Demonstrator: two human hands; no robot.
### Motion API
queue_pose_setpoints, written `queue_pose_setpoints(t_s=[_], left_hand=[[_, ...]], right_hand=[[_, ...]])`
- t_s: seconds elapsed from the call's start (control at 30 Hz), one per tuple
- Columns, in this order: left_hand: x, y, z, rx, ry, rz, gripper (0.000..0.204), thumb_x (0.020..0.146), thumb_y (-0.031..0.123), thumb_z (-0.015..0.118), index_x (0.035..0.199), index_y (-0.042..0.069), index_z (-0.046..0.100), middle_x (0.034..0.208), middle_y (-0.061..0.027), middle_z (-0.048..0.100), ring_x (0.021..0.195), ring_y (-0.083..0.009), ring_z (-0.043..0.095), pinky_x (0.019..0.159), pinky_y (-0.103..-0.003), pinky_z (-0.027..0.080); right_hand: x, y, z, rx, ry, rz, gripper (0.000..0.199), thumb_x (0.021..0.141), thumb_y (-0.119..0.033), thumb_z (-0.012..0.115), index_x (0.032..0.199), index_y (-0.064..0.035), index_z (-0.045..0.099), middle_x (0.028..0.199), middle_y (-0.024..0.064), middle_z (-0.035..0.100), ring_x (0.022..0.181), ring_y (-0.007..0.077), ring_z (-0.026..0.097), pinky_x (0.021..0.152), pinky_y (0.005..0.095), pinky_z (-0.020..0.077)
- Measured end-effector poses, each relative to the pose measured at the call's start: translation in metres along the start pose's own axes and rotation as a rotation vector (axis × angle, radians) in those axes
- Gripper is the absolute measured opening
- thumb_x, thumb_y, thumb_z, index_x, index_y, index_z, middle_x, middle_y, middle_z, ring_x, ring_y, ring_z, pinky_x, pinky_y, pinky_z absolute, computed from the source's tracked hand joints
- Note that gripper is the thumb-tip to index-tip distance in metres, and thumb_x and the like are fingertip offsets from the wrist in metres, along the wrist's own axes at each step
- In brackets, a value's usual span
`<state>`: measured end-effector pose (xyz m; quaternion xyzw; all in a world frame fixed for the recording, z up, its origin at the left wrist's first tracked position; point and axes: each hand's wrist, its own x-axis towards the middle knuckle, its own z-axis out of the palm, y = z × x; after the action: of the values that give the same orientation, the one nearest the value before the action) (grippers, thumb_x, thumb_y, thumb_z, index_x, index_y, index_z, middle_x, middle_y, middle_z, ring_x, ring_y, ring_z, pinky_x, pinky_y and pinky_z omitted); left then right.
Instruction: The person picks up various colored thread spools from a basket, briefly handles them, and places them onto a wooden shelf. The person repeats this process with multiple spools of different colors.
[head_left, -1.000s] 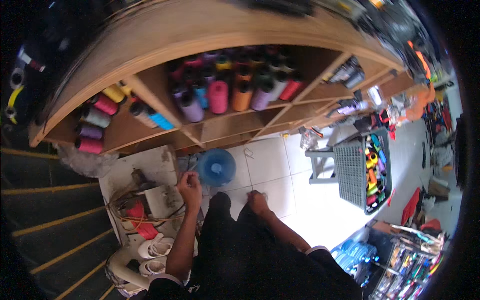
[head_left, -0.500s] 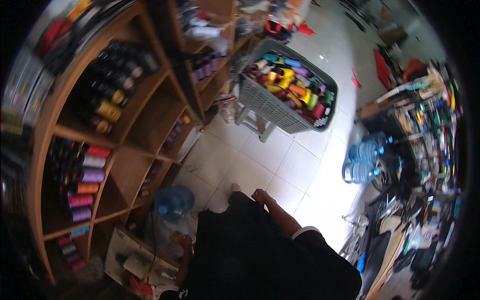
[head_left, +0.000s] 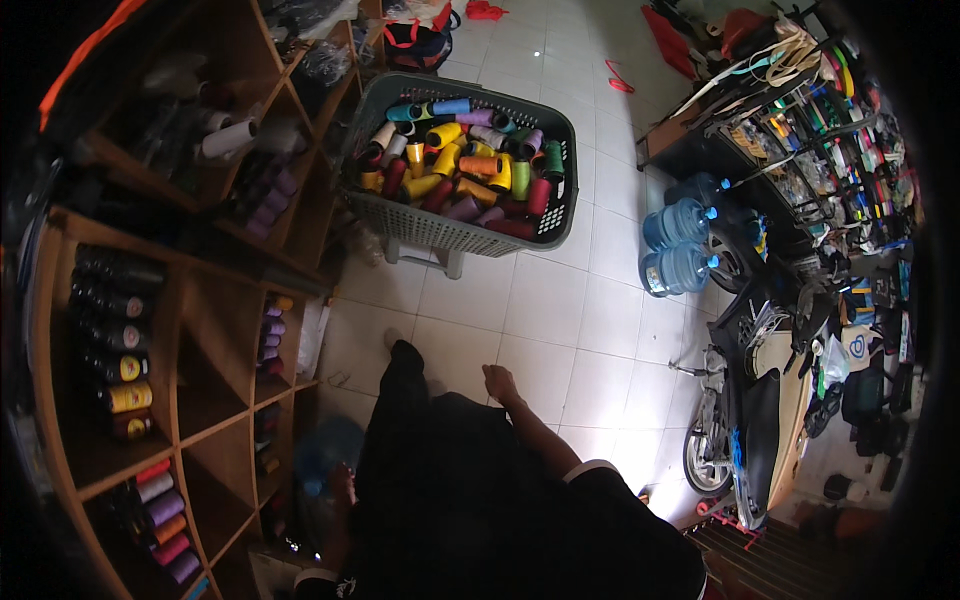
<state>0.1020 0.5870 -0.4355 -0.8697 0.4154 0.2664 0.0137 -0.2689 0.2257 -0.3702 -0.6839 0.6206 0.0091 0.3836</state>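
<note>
Head view: many thread spools left piled in gray basket; other spools already set in wooden shelf. Left hand seen near blue water jug, right hand above tiled floor; nothing seen held, width of either grip cannot be told.

A black top is worn, its short sleeves trimmed with narrow white bands, with a small white marking, too small to be read, noted at left; black trousers are worn below.
</note>
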Motion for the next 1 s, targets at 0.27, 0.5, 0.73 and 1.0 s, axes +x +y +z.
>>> queue_pose_setpoints(t_s=[0.27, 0.5, 0.73, 1.0], left_hand=[[0.165, 0.076, -0.11, -1.07, -0.465, -0.559, 0.029, 0.089, 0.039, 0.058, 0.098, 0.011, 0.059, 0.072, -0.0035, 0.059, 0.06, -0.0155, 0.056, 0.054, -0.032, 0.047], [0.291, 0.152, -0.182, -1.11, -0.256, -0.411, 0.027, 0.088, 0.034, 0.059, 0.097, 0.009, 0.058, 0.07, -0.0036, 0.058, 0.058, -0.0166, 0.059, 0.049, -0.033, 0.047], [0.246, 0.211, -0.227, -1.225, -0.237, -0.541, 0.022, 0.089, 0.03, 0.058, 0.099, 0.011, 0.057, 0.075, -0.0023, 0.058, 0.068, -0.0131, 0.06, 0.055, -0.026, 0.045], [0.112, 0.236, -0.158, -1.47, -0.251, -0.921, 0.017, 0.09, 0.026, 0.054, 0.079, 0.014, 0.051, 0.064, -0.0003, 0.048, 0.051, -0.0121, 0.049, 0.04, -0.023, 0.032]], right_hand=[[0.056, -0.047, -0.034, 0.243, 0.324, 0.05, 0.022, 0.092, -0.016, 0.044, 0.084, 0.0007, 0.056, 0.084, 0.0237, 0.059, 0.085, 0.0419, 0.058, 0.074, 0.0476, 0.0451], [0.129, -0.178, -0.121, 0.338, 0.472, -0.195, 0.016, 0.088, -0.016, 0.058, 0.082, -0.0017, 0.057, 0.071, 0.0178, 0.06, 0.066, 0.0336, 0.06, 0.061, 0.0402, 0.047], [0.235, -0.228, -0.155, 0.323, 0.502, -0.398, 0.011, 0.084, -0.01, 0.061, 0.089, -0.0016, 0.058, 0.076, 0.0153, 0.059, 0.069, 0.0314, 0.059, 0.061, 0.0393, 0.0461], [0.365, -0.245, -0.174, 0.158, 0.19, -0.431, 0.036, 0.077, -0.009, 0.062, 0.111, 0.0006, 0.054, 0.103, 0.0222, 0.056, 0.099, 0.0375, 0.057, 0.084, 0.0437, 0.0478]])
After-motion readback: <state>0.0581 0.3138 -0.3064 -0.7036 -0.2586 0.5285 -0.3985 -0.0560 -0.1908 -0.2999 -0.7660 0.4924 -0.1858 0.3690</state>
